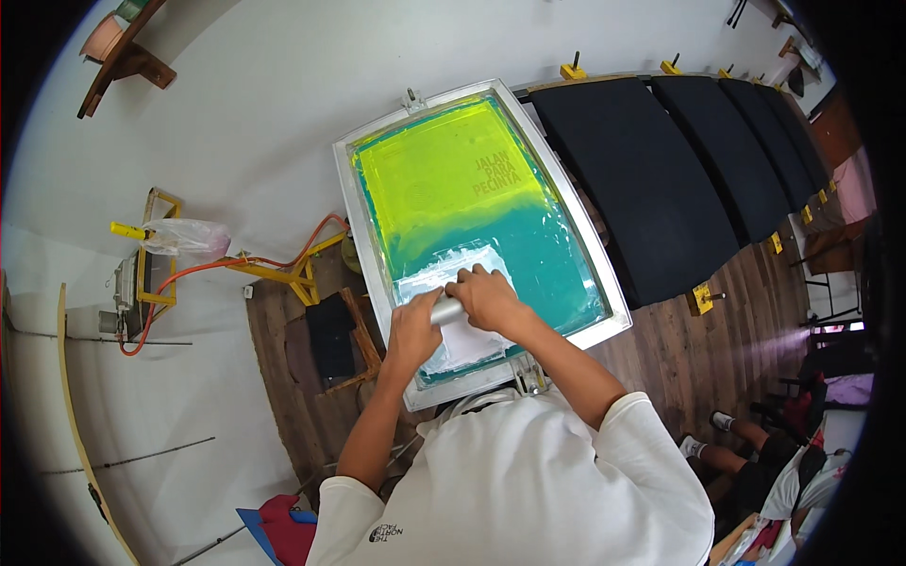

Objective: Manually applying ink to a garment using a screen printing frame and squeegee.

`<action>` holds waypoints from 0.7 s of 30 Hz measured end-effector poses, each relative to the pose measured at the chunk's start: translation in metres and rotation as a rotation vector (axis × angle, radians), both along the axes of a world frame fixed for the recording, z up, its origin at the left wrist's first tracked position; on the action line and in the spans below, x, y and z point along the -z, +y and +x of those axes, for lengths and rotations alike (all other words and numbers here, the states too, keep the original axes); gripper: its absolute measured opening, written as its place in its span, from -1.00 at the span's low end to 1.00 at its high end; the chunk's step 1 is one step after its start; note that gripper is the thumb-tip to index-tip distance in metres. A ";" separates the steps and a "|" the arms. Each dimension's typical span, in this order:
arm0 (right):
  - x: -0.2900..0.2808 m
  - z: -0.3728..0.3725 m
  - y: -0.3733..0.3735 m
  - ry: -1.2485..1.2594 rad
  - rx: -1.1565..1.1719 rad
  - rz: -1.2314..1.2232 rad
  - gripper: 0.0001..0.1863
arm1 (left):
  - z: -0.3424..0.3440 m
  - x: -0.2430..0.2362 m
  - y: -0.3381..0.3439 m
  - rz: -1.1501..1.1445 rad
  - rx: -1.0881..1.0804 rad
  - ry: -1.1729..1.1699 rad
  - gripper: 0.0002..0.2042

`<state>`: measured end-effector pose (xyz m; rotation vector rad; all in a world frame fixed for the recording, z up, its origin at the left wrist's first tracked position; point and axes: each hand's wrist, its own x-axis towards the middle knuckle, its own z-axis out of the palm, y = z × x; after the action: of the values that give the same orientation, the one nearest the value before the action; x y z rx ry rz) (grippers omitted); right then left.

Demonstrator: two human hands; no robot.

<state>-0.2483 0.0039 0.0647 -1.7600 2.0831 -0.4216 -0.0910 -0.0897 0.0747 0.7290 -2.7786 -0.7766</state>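
A large screen-printing frame (pixel 363 226) with a pale metal rim lies in front of me. Its mesh (pixel 429 156) is yellow-green at the far half and teal toward me, with printed lettering at the far right. Both my hands grip a silvery squeegee (pixel 447 310) over the near part of the mesh. My left hand (pixel 412 330) is closed around its left end, and my right hand (pixel 484 297) wraps over its right end. White ink (pixel 472 345) is spread around and under the squeegee. My fingers partly hide the handle, and the squeegee's lower edge cannot be made out.
Several black printing boards (pixel 642 189) stretch away to the right, with yellow clamps (pixel 700 300). On the left, an orange hose (pixel 189 271) runs by a yellow metal stand (pixel 302 280) and a plastic bag (pixel 189 238). Another person's legs (pixel 741 453) show at the lower right.
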 end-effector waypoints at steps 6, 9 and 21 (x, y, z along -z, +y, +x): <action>0.020 0.024 0.041 -0.063 0.040 -0.113 -0.45 | 0.025 0.017 0.032 -0.042 0.053 -0.068 -0.42; 0.014 0.047 0.080 -0.056 0.039 -0.090 -0.49 | 0.052 0.009 0.072 -0.032 0.073 -0.161 -0.39; -0.004 0.007 0.010 0.009 0.032 -0.044 -0.58 | 0.004 -0.004 0.007 0.025 -0.026 0.021 -0.51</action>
<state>-0.2416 0.0140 0.0685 -1.7578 2.1267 -0.4726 -0.0870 -0.0827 0.0785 0.7561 -2.7401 -0.8105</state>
